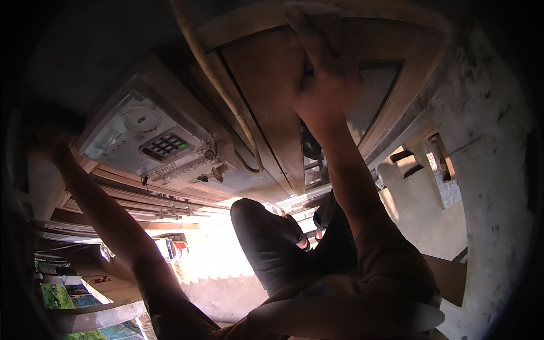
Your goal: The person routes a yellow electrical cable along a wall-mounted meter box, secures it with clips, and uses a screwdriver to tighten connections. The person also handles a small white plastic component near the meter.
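Note:
My right hand [328, 90] is raised to the upper part of a wooden door [258, 73] with recessed panels. One finger stretches up to the top rail of the frame [379, 10]. The other fingers look bent and are blurred by motion. A dark, flat piece [333, 34] shows beside the stretched finger; its kind cannot be made out. Far to the left, my left hand [50, 141] reaches into deep shadow beside a meter box. Its fingers are too dark and smeared to read, and what it touches is hidden.
An electric meter [153, 136] with a keypad and clear cover is mounted at the left. A pale conduit [218, 85] bends down between it and the door. A rough plastered wall [481, 141] stands at the right. Below are my dark-trousered legs [266, 243] and bright ground.

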A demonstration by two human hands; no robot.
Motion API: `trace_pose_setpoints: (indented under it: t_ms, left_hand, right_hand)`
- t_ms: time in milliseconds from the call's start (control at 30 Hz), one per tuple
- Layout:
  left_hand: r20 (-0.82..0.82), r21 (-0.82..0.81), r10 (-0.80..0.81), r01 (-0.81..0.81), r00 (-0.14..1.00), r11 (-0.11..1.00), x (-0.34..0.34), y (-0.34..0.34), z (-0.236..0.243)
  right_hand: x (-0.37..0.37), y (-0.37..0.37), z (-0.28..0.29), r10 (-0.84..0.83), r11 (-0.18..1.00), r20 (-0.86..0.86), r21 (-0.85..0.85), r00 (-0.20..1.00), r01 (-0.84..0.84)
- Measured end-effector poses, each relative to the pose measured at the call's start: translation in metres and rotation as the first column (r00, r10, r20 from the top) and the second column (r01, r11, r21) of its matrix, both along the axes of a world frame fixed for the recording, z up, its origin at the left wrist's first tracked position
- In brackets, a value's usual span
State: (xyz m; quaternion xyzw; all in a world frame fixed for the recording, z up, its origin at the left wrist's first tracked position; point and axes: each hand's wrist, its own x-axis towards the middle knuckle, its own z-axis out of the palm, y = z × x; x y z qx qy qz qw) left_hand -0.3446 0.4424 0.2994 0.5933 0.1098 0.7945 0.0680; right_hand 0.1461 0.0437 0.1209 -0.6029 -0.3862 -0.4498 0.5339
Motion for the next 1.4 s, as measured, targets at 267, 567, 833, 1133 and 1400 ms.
trace_pose_setpoints:
  t_ms: [267,567,833,1133,1400]
  left_hand:
    - [-0.072,0.313,0.696,-0.646,0.714,0.696,0.019,-0.025,-0.006]
    - [-0.044,0.405,0.884,-0.801,0.466,0.442,0.034,-0.064,-0.014]
    - [-0.680,0.462,0.527,-0.261,0.510,0.848,0.177,-0.236,-0.024]
    - [-0.863,-0.133,-0.090,-0.053,0.498,0.990,0.239,-0.325,-0.019]
    - [-0.701,-0.276,-0.351,0.217,0.621,0.936,0.250,-0.307,-0.032]
  right_hand:
    - [0.022,0.005,0.008,-0.053,0.979,-0.001,0.195,0.999,0.052]
    - [0.022,0.012,-0.010,-0.073,0.997,-0.075,0.017,0.995,0.075]
    - [-0.004,0.017,-0.014,-0.021,1.000,-0.134,0.018,0.991,0.024]
    - [-0.043,0.034,-0.001,0.020,0.999,0.273,-0.045,0.962,-0.008]
    - [-0.036,0.023,-0.007,0.113,0.958,0.226,-0.283,0.968,-0.045]
